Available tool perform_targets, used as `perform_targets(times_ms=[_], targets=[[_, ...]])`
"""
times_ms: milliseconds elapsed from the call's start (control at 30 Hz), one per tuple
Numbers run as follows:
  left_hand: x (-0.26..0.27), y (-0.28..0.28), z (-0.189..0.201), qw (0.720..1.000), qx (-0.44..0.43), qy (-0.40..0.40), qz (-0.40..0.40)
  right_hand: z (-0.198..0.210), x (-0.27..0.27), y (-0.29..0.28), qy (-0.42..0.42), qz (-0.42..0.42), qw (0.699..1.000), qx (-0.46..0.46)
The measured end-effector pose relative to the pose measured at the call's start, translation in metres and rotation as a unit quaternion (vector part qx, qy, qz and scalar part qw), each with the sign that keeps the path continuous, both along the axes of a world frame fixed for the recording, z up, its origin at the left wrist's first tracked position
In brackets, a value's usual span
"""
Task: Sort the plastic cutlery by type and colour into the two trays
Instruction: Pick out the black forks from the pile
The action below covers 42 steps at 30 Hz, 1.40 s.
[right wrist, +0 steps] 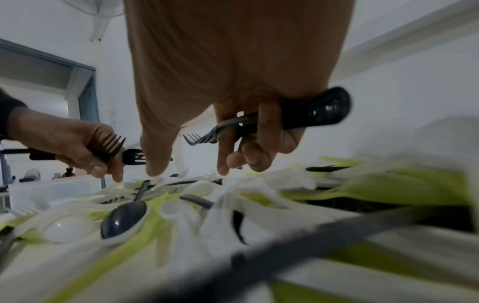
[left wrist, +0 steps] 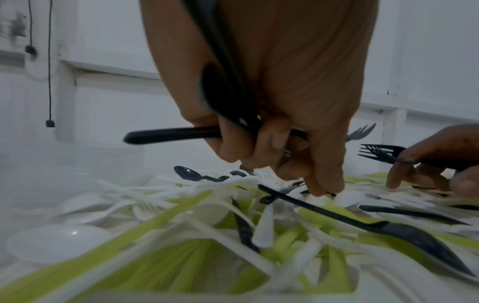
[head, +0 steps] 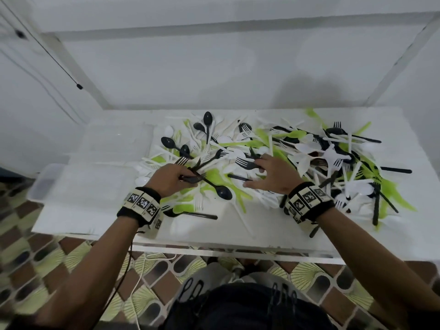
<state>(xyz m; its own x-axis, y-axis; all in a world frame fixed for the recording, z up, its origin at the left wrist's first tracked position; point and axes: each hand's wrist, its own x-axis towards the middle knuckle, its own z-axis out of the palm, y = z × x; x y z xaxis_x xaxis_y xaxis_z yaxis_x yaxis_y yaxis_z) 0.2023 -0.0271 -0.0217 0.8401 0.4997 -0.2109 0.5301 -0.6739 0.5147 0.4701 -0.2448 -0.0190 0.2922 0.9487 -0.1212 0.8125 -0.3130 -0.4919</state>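
1. Dark trousers (head: 238,308) of the seated person are seen nearest the head camera, with a patterned floor (head: 47,253) around them.
2. Several black forks (head: 190,172) are held bunched in the left hand (head: 170,181), whose fingers are curled round their handles; the tines stick out past the knuckles.
3. Black forks (right wrist: 225,127) are gripped against the palm of the right hand (head: 270,173) by its curled outer fingers, while the thumb and forefinger are stretched down to the heap.
4. Mixed cutlery (head: 273,158), white, green and black, is piled loose under both hands, across the middle and right of the white table (head: 214,236).
5. A black spoon (head: 222,191) lies between the two wrists.
6. Two clear trays (head: 100,163) are set on the table's left part, beside the heap; what they contain cannot be told.
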Motion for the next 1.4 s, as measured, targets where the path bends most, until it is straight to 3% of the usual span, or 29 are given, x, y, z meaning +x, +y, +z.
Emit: perform_targets(times_ms=[67, 167, 233, 333, 533, 667, 800, 900, 1033, 1267, 1400], targets=[[-0.009, 0.001, 0.000, 1.000, 0.004, 0.004, -0.001, -0.006, -0.008, 0.010, -0.022, 0.018, 1.000, -0.011], [-0.017, 0.002, 0.003, 0.998, 0.017, 0.059, -0.006, -0.015, -0.013, 0.023, -0.060, 0.029, 0.993, -0.097], [-0.019, 0.002, 0.005, 0.988, 0.060, 0.131, -0.062, -0.015, -0.019, 0.030, -0.101, 0.047, 0.982, -0.152], [-0.020, 0.002, 0.000, 0.969, 0.091, 0.191, -0.125, -0.016, -0.028, 0.043, -0.122, 0.044, 0.981, -0.145], [-0.012, 0.017, -0.007, 0.982, 0.117, 0.089, -0.117, -0.015, -0.042, 0.061, -0.087, -0.015, 0.990, -0.110], [0.005, 0.019, -0.004, 0.993, 0.084, -0.060, -0.059, -0.011, -0.058, 0.070, -0.004, -0.027, 0.998, -0.062], [0.028, 0.019, -0.002, 0.989, 0.070, -0.132, -0.015, -0.005, -0.063, 0.065, 0.050, -0.054, 0.997, 0.000], [0.047, 0.016, -0.004, 0.989, 0.069, -0.130, -0.017, -0.001, -0.036, 0.052, 0.007, -0.156, 0.987, 0.048], [0.075, 0.004, -0.006, 0.989, 0.077, -0.121, -0.030, -0.003, 0.010, 0.030, -0.084, -0.248, 0.964, -0.045], [0.135, -0.010, -0.014, 0.993, 0.072, -0.098, -0.008, -0.017, 0.019, 0.004, -0.056, -0.171, 0.981, -0.069], [0.171, -0.009, -0.017, 0.996, 0.089, -0.024, -0.013, -0.016, 0.024, -0.004, -0.024, -0.159, 0.986, -0.038]])
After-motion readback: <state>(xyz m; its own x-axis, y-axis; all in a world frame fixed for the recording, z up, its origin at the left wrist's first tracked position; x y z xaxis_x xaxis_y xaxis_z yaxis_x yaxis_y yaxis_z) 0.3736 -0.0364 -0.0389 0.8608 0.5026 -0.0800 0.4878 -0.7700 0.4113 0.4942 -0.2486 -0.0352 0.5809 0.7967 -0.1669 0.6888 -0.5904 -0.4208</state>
